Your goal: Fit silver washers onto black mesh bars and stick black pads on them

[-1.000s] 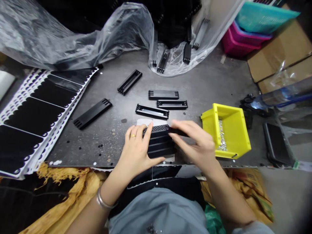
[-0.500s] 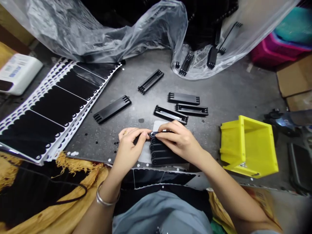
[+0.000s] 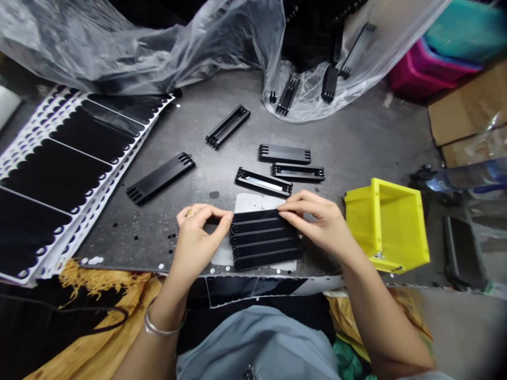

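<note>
Black bars point(image 3: 263, 236) lie side by side, touched by both hands point(image 3: 200, 232) point(image 3: 322, 224).

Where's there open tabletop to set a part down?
Widest bare tabletop: bordered by the plastic bag, cardboard and yellow bin. Smaller, specked: between the sheet stack and left hand. Crowded: the middle, with black bars at the right hand and three loose parts just beyond.

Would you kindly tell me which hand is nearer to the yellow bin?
The right. The right hand is just left of the yellow bin, at the farthest black strip's right end; the left hand is at that strip's left end, farther away.
</note>
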Motion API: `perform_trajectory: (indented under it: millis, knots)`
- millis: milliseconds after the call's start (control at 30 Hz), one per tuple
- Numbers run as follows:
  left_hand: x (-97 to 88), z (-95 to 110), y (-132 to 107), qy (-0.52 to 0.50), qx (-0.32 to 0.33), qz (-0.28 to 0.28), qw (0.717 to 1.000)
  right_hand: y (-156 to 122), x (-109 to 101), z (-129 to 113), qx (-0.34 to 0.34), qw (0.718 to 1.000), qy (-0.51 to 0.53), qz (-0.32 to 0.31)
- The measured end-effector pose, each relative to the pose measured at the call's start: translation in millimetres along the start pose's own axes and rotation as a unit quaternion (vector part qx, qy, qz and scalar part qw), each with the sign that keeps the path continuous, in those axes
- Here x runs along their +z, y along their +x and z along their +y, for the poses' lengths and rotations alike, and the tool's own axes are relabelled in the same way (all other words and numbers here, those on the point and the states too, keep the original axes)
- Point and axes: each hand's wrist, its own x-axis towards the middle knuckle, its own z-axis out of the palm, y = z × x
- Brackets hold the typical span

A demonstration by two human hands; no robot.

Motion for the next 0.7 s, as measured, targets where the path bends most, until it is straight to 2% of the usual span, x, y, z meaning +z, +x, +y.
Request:
perform_trajectory:
  millis: [100,267,367,467,567,633,700]
  knots:
    - [0.1,0.0,0.3,-0.002,0.0,0.005,1.0,-4.9,0.5,9.5,-0.003,0.999,0.029,0.022]
    - [0.0,-2.1,2.1,0.012,0.0,-0.005,1.0,-3.1,1.0,16.8,-0.011,0.998,0.054,-0.001]
    - [-3.1,-0.8,1.9,0.039,0.006,-0.014,0.999,-7.7,-2.1,8.8,-0.034,0.997,-0.057,0.029]
    - [-8.1,7.2,-5.0,0.059,0.043,-0.021,0.997,-19.2,6.2,-10.4,-0.04,0.98,-0.191,0.045]
    - [-5.0,20.1,-15.8,0.047,0.126,-0.096,0.986,-29.9,28.2,-22.2,-0.076,0.974,-0.211,-0.025]
    - [5.4,28.0,-20.9,0.07,0.184,-0.169,0.966,-33.1,39.8,-19.9,-0.09,0.976,-0.183,-0.076]
    - [19.0,32.9,-23.2,0.117,0.22,-0.195,0.949,-34.7,40.7,-13.4,-0.073,0.984,-0.134,-0.089]
